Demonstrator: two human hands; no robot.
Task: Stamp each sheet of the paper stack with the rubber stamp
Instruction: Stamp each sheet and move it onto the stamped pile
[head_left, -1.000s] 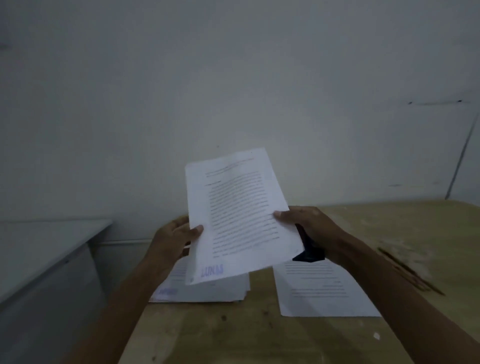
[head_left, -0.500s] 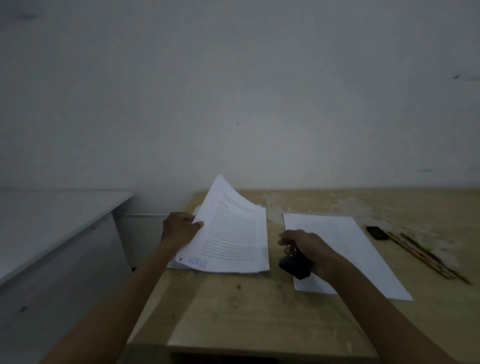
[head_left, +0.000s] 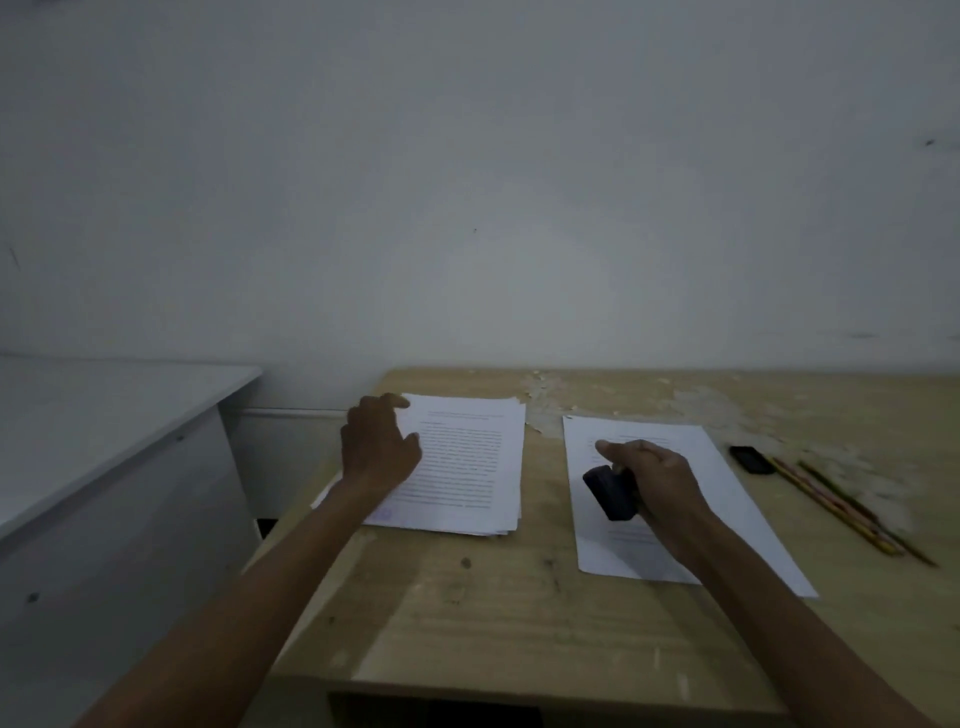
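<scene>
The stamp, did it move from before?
Yes. The stamp, gripped by the right hand, went from beside the right sheet to over it.

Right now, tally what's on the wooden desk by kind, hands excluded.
Paper piles: 2, the stamped pile under the left hand and the unstamped pile on the right
Rubber stamp: 1, held by the right hand
Pencils: 2, possibly more, too blurred to be sure
Small black object: 1
Total: 6
</scene>
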